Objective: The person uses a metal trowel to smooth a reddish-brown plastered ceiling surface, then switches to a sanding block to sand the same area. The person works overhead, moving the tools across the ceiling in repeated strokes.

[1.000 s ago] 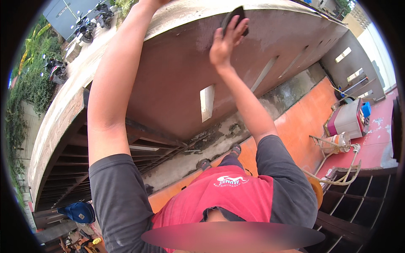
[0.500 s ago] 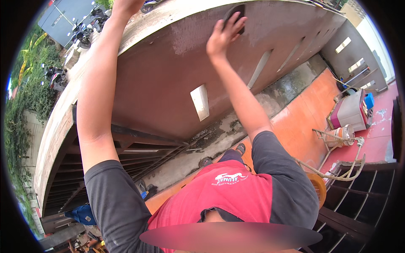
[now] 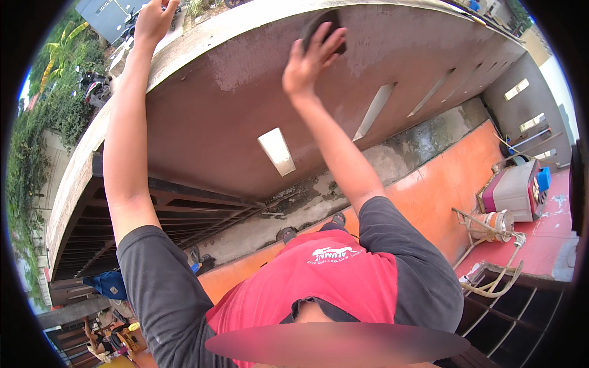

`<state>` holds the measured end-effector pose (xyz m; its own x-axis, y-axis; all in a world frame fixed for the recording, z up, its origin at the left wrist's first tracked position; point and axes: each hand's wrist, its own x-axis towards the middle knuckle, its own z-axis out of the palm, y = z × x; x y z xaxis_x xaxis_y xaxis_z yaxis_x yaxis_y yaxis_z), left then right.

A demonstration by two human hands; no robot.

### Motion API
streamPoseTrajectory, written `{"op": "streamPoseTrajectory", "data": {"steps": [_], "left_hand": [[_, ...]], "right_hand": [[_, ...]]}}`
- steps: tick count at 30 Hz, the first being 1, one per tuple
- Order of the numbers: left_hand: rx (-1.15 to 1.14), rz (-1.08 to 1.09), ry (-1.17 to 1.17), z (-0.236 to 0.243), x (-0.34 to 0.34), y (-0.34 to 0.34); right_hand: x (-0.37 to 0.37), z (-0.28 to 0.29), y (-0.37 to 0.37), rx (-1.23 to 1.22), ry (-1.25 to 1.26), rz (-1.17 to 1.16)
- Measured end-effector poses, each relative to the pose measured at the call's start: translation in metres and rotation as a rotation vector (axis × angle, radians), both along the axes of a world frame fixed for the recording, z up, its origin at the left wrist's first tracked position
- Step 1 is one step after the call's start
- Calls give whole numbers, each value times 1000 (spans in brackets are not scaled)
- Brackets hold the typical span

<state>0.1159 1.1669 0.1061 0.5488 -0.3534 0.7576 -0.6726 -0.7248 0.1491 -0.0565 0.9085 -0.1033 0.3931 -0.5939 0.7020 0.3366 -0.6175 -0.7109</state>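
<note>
My right hand (image 3: 311,61) is raised to the brownish-grey wall (image 3: 215,122), its fingers spread over the back of a flat, dark, rounded pad (image 3: 334,38). The pad lies against the upper part of the wall, below its top edge; its exact kind is not clear. Farther left, my left arm reaches up past the wall's pale top ledge (image 3: 202,37). My left hand (image 3: 153,26) is at the upper picture edge with its fingers bent inward. The edge cuts part of it off, and whatever it may hold cannot be made out.
A dark slatted metal gate (image 3: 123,227) adjoins the wall at left. Below me is an orange floor (image 3: 423,190) beside a grey concrete strip. To the right stand a grey and maroon tub (image 3: 514,187), a bucket (image 3: 494,226) and a looped hose (image 3: 491,288). Parked motorcycles (image 3: 95,89) are beyond the wall.
My left hand has come lower, so more of it shows. The right hand and pad have shifted slightly left in the picture, while the whole view has also turned somewhat.
</note>
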Motion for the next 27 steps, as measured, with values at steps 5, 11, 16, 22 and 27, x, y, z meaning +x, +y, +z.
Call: {"op": "streamPoseTrajectory", "data": {"steps": [5, 11, 16, 22, 27], "left_hand": [[-6, 167, 1, -12, 17, 54], [-25, 212, 1, -8, 29, 62], [-35, 280, 16, -5, 30, 67], [-49, 303, 34, -1, 33, 81], [-61, 165, -82, 2, 32, 59]], "right_hand": [[-5, -15, 17, -595, 61, 126], [26, 39, -204, 163, -13, -125], [-12, -27, -110, -151, 51, 93], [-4, -31, -173, -258, 101, 55], [31, 7, -309, 253, -7, -89]]}}
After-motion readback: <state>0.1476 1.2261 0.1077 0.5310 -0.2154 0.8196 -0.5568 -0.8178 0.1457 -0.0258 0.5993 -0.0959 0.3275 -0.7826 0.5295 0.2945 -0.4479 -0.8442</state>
